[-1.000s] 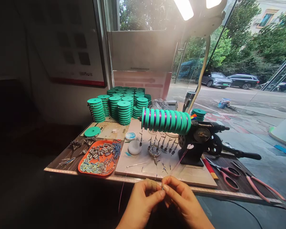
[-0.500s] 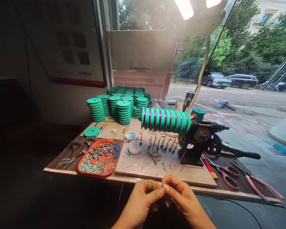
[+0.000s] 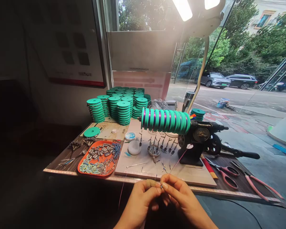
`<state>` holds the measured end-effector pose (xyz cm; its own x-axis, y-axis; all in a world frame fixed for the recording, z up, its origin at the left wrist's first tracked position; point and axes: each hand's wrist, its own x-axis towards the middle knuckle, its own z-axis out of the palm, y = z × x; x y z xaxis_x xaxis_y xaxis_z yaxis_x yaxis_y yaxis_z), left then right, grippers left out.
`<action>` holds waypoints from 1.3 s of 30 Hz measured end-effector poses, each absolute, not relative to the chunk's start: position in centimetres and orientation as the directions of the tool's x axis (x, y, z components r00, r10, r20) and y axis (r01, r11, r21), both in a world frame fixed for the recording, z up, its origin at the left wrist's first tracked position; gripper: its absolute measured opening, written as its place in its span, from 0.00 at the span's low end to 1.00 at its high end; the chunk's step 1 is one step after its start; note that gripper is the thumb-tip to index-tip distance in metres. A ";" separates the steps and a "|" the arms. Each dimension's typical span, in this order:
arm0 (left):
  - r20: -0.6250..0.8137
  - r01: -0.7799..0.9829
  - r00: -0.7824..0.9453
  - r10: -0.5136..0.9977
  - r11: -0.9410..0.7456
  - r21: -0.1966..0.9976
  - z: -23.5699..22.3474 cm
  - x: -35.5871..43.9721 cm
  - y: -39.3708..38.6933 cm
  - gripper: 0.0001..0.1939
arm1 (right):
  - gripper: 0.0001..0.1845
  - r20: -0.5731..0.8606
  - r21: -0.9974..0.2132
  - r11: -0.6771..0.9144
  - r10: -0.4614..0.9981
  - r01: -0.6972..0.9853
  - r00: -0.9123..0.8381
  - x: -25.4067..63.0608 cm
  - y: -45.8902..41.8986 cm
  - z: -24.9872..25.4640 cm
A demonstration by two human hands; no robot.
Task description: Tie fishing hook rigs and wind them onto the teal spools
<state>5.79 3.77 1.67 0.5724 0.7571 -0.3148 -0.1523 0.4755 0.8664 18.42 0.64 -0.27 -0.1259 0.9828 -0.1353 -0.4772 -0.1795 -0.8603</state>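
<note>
My left hand is closed in a pinch in front of the table's near edge, with a tan wrap around one finger. Its fingertips meet those of my right hand, which is pinched too. Between them shows a tiny bluish piece, mostly hidden, apparently on thin fishing line. Just beyond my fingers, a line with small metal fittings comes down off the board. A loose pink strand hangs over the edge to the left of my left hand.
An orange tray holds sinkers, tubes and small metal parts. Green spools stand stacked behind. A hand-cranked winder carries a row of green spools. Scissors and pliers lie on the right. A round dish holds small beads.
My fingertips have shifted slightly, and the bluish piece now shows between them. Both hands stay pinched together in nearly the same place.
</note>
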 end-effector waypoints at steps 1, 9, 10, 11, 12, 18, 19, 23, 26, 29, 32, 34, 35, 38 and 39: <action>-0.320 -0.164 0.568 0.758 0.486 0.859 1.7 5.8 3.8 0.11 | 0.11 -0.135 -0.860 -0.180 0.983 -0.478 -0.126 18.4 0.7 -0.3; -0.302 -0.215 0.544 0.783 0.478 0.852 1.7 6.0 3.6 0.14 | 0.13 -0.164 -0.830 -0.201 0.980 -0.520 -0.116 18.0 0.9 -0.4; -0.307 -0.236 0.545 0.780 0.494 0.837 1.6 6.0 3.6 0.14 | 0.13 -0.169 -0.814 -0.207 0.978 -0.543 -0.120 18.0 0.9 -0.5; -0.316 -0.258 0.544 0.777 0.513 0.819 1.6 6.0 3.6 0.13 | 0.13 -0.172 -0.796 -0.212 0.977 -0.566 -0.124 17.9 0.9 -0.5; -0.329 -0.280 0.543 0.773 0.536 0.796 1.6 6.0 3.5 0.12 | 0.13 -0.172 -0.780 -0.217 0.976 -0.587 -0.131 17.8 0.9 -0.6; -0.418 -0.371 0.530 0.738 0.645 0.668 1.6 6.0 3.3 0.09 | 0.11 -0.152 -0.751 -0.219 0.975 -0.623 -0.160 17.7 1.1 -0.5; -0.412 -0.376 0.525 0.745 0.637 0.673 1.5 6.1 3.3 0.09 | 0.11 -0.150 -0.750 -0.217 0.976 -0.624 -0.159 17.7 1.1 -0.5; -0.274 -0.361 0.466 0.841 0.463 0.809 0.9 6.2 3.2 0.11 | 0.12 -0.164 -0.763 -0.201 0.979 -0.614 -0.117 17.6 0.8 -0.6; -0.131 -0.322 0.410 0.903 0.277 0.905 0.6 6.3 3.0 0.12 | 0.14 -0.201 -0.787 -0.190 0.978 -0.587 -0.048 17.6 0.1 -0.7; 0.007 -0.181 0.294 0.956 0.049 0.982 0.4 6.3 2.7 0.12 | 0.16 -0.229 -0.819 -0.168 0.973 -0.549 0.043 17.5 -0.4 -1.0; 0.145 -0.048 0.190 0.971 -0.138 0.989 0.2 6.5 2.5 0.12 | 0.17 -0.208 -0.864 -0.124 0.971 -0.489 0.121 17.5 -0.5 -1.3; 0.177 -0.015 0.164 0.970 -0.177 0.984 0.2 6.6 2.4 0.11 | 0.17 -0.194 -0.889 -0.104 0.968 -0.446 0.161 17.4 -0.4 -1.3; 0.183 -0.007 0.162 0.970 -0.185 0.983 0.1 6.6 2.4 0.11 | 0.18 -0.198 -0.895 -0.104 0.964 -0.434 0.178 17.3 -0.4 -1.3; 0.205 0.015 0.155 0.966 -0.210 0.978 0.0 6.7 2.4 0.10 | 0.21 -0.238 -0.891 -0.128 0.949 -0.437 0.208 16.9 -0.8 -1.1; 0.212 0.019 0.154 0.965 -0.218 0.976 -0.1 6.7 2.4 0.10 | 0.22 -0.249 -0.885 -0.133 0.945 -0.446 0.214 16.8 -1.1 -1.1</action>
<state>6.74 2.42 -0.11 0.1538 0.9650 0.2122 0.0195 -0.2177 0.9758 16.77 -1.08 -1.14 0.2135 0.9447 -0.2489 -0.4457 -0.1325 -0.8853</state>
